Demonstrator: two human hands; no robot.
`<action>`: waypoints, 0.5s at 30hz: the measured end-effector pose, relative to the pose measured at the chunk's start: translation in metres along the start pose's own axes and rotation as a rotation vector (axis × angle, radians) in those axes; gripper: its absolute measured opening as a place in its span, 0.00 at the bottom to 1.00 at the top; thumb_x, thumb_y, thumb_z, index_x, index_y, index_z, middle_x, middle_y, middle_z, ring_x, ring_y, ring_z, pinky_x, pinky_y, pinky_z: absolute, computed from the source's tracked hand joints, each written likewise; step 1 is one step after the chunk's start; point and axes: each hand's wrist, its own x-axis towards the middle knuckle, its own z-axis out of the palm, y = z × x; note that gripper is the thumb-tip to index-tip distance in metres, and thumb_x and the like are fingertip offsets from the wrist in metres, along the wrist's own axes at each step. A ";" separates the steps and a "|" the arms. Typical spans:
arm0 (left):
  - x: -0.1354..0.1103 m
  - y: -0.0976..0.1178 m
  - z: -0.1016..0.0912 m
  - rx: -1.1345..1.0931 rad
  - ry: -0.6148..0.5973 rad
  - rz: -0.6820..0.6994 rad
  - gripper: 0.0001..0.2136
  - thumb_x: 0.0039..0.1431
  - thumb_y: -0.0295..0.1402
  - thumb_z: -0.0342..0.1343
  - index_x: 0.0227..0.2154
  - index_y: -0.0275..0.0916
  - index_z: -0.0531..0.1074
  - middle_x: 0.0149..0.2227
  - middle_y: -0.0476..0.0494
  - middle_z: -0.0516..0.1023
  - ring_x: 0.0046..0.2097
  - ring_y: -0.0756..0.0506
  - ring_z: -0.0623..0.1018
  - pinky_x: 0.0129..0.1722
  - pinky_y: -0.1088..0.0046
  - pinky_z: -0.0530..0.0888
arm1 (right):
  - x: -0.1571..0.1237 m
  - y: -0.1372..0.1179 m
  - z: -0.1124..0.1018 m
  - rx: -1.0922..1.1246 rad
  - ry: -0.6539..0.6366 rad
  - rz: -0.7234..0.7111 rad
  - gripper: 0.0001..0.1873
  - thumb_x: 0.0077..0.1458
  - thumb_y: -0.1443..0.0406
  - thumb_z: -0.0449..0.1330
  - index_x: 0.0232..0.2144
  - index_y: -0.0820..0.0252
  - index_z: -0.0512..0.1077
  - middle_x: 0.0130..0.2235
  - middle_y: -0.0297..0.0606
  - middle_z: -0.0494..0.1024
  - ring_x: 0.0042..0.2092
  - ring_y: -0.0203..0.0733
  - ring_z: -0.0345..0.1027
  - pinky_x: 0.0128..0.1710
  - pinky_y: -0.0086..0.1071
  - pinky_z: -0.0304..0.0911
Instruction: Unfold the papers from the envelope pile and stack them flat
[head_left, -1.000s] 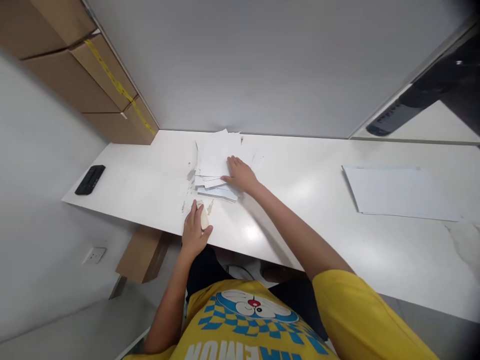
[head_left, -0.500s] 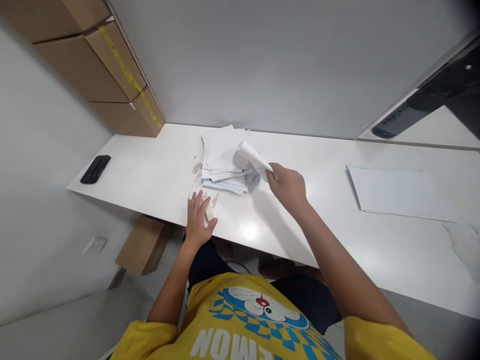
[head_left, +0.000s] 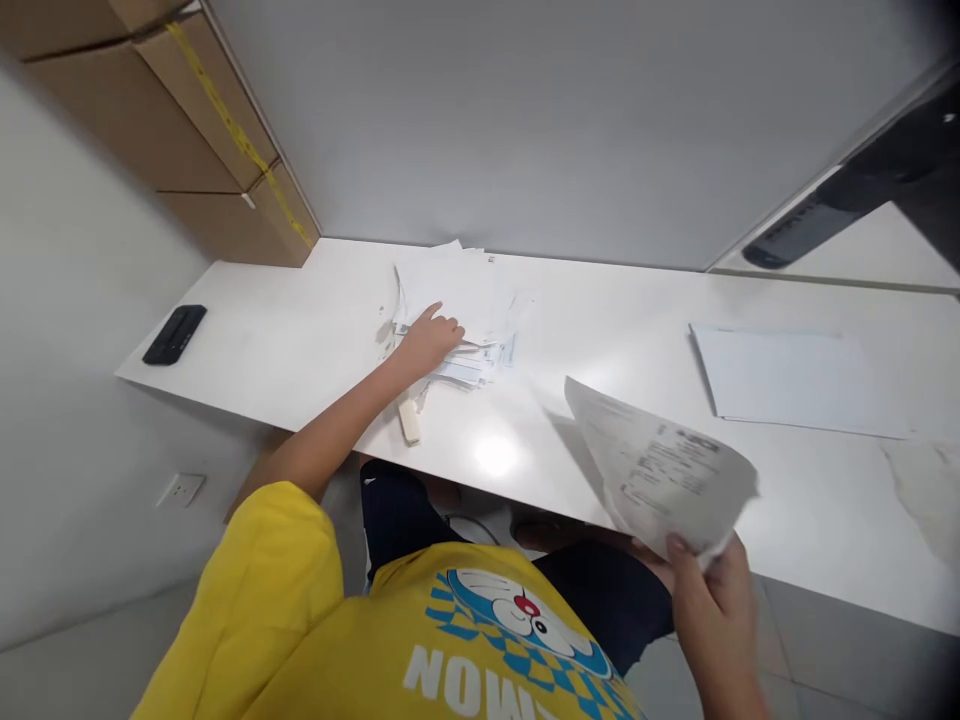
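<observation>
My right hand [head_left: 709,590] is low at the near edge of the white desk [head_left: 300,350], closed on a printed paper sheet [head_left: 656,470] that curls up above the desk. My left hand [head_left: 429,338] reaches out and rests on a messy pile of white papers [head_left: 465,300] near the back wall, fingers bent with the index pointing onto the pile. A small cream-coloured object [head_left: 409,420] lies on the desk just in front of the pile, beside my left forearm.
A neat stack of white sheets [head_left: 795,382] lies on the right of the desk. A black flat device [head_left: 174,333] sits at the left end. Cardboard boxes [head_left: 187,130] stand at the back left. A dark monitor edge [head_left: 862,190] shows at the right.
My right hand has pulled a sheet off the pile and brought it back toward me and to the right. My left hand let go of the cream object and moved onto the pile.
</observation>
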 end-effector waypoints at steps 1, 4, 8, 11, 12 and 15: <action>-0.004 0.006 -0.007 -0.003 0.034 0.000 0.16 0.59 0.19 0.41 0.29 0.40 0.72 0.29 0.44 0.74 0.36 0.45 0.77 0.61 0.53 0.62 | -0.004 0.001 -0.005 0.085 0.025 0.058 0.34 0.48 0.52 0.60 0.57 0.55 0.64 0.38 0.40 0.76 0.31 0.46 0.73 0.32 0.41 0.70; -0.019 0.029 -0.031 -0.045 0.158 -0.028 0.13 0.62 0.24 0.42 0.30 0.39 0.71 0.31 0.43 0.75 0.38 0.44 0.76 0.57 0.50 0.67 | -0.007 0.004 -0.011 0.206 0.055 0.181 0.32 0.45 0.53 0.62 0.52 0.55 0.66 0.36 0.37 0.75 0.28 0.42 0.71 0.29 0.38 0.70; -0.055 0.087 -0.051 -0.287 0.320 -0.004 0.09 0.65 0.35 0.46 0.35 0.42 0.71 0.35 0.46 0.77 0.41 0.45 0.77 0.55 0.54 0.70 | -0.002 0.001 -0.004 0.150 -0.068 0.161 0.32 0.42 0.52 0.63 0.50 0.56 0.67 0.34 0.36 0.75 0.26 0.41 0.69 0.28 0.38 0.70; -0.086 0.130 -0.040 -0.639 0.489 -0.130 0.08 0.66 0.40 0.49 0.36 0.43 0.70 0.33 0.48 0.76 0.37 0.46 0.77 0.47 0.61 0.75 | -0.002 -0.005 0.005 0.142 -0.172 0.162 0.32 0.41 0.51 0.64 0.48 0.57 0.68 0.31 0.35 0.75 0.25 0.41 0.68 0.27 0.37 0.70; -0.093 0.140 -0.030 -0.776 0.510 -0.232 0.09 0.66 0.41 0.49 0.37 0.43 0.69 0.32 0.48 0.75 0.34 0.47 0.77 0.41 0.65 0.76 | -0.003 -0.005 0.008 0.141 -0.223 0.162 0.31 0.41 0.50 0.64 0.47 0.57 0.69 0.29 0.35 0.75 0.25 0.41 0.68 0.27 0.38 0.70; -0.107 0.160 0.011 -1.104 0.384 -0.544 0.10 0.66 0.43 0.49 0.37 0.43 0.67 0.30 0.49 0.74 0.31 0.48 0.76 0.30 0.71 0.74 | -0.005 0.001 0.013 0.082 -0.323 0.058 0.26 0.43 0.49 0.63 0.43 0.56 0.72 0.29 0.36 0.76 0.28 0.45 0.70 0.29 0.39 0.70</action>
